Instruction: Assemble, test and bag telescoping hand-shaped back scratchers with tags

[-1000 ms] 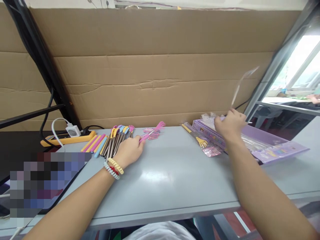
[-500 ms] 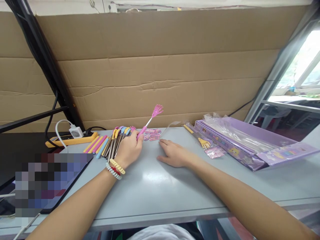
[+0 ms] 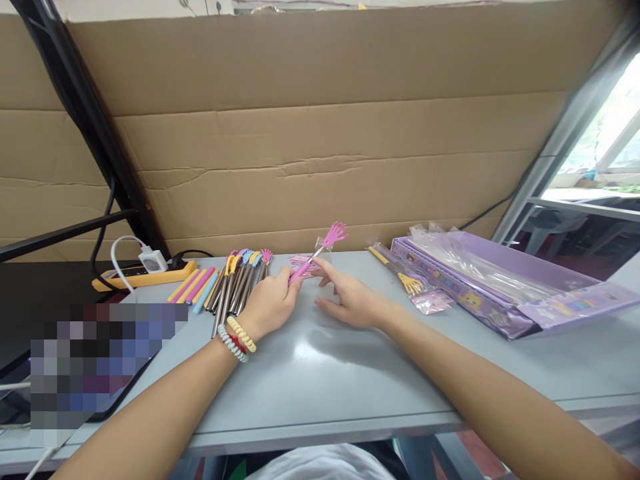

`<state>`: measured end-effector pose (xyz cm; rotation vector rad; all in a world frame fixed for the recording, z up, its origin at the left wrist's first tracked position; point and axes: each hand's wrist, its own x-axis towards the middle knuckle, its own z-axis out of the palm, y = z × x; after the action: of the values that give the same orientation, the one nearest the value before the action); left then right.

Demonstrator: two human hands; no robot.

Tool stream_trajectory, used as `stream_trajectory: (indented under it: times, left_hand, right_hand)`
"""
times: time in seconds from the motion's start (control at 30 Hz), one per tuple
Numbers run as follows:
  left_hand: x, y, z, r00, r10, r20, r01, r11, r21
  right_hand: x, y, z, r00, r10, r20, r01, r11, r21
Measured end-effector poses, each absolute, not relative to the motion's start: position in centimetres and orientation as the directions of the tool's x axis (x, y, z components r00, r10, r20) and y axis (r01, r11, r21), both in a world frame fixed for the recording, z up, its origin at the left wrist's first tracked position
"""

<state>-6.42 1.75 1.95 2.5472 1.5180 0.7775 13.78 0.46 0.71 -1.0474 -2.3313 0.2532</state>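
My left hand [image 3: 274, 301] is closed around the pink handle of a back scratcher [image 3: 334, 235], whose hand-shaped head points up and to the right. Just beyond the fingertips of my right hand [image 3: 354, 300], a clear plastic sleeve [image 3: 324, 244] shows behind the scratcher's head. My right index finger is by the metal rod and the sleeve, with the thumb apart below; the exact grip is partly hidden. Small pink printed cards [image 3: 300, 261] lie on the table behind the scratcher. Left of my left hand are several more back scratchers [image 3: 235, 280] with metal rods and coloured heads.
A yellow back scratcher [image 3: 411, 284] in a clear sleeve lies beside a purple box [image 3: 467, 297] holding clear sleeves. At left are a yellow power strip [image 3: 110, 283] with a white plug [image 3: 153, 260] and a blurred-out tablet-like device [image 3: 107, 400]. Cardboard [image 3: 320, 133] stands behind the table.
My left hand has moved slightly right, and the scratcher's head has tilted lower and to the right. My right hand has risen off the table, its fingers curling near the sleeve, which has shifted left.
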Motion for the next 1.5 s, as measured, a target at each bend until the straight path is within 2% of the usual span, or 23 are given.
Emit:
stream_trajectory:
  times: [0.2,0.33,0.47,0.7,0.83,1.0,1.23,1.5]
  left_hand:
    - [-6.5,1.2,1.9,0.654,0.694,0.3,0.652,-0.719,0.241]
    - [-6.5,1.1,1.7,0.731,0.635,0.251,0.581,-0.771,0.26]
    - [-6.5,1.5,1.0,0.798,0.569,0.197,0.55,-0.822,0.148]
    - [-6.5,1.9,0.1,0.807,0.582,0.098,0.572,-0.812,0.117]
    - [-6.5,1.9,0.2,0.812,0.577,0.09,0.567,-0.815,0.117]
    - [-6.4,2.1,0.2,0.828,0.552,0.099,0.54,-0.833,0.122]
    - [-6.3,2.1,0.1,0.837,0.537,0.106,0.526,-0.843,0.115]
    - [-6.3,2.1,0.0,0.836,0.538,0.107,0.529,-0.842,0.105]
  right_hand:
    - [14.2,0.8,0.8,-0.532,0.711,0.46,0.677,0.683,-0.272]
    - [15.4,1.7,1.1,-0.373,0.789,0.489,0.767,0.558,-0.317]
    - [17.1,2.6,1.4,-0.255,0.886,0.387,0.836,0.403,-0.372]
    - [17.2,2.4,1.0,-0.447,0.883,0.142,0.817,0.468,-0.336]
    - [16.1,2.0,0.9,-0.546,0.816,0.189,0.759,0.578,-0.302]
    - [14.8,1.3,0.7,-0.611,0.767,0.196,0.745,0.641,-0.183]
    - [14.2,0.8,1.0,-0.6,0.782,0.169,0.777,0.62,-0.107]
    - [13.9,0.9,1.2,-0.612,0.782,0.118,0.791,0.606,0.085]
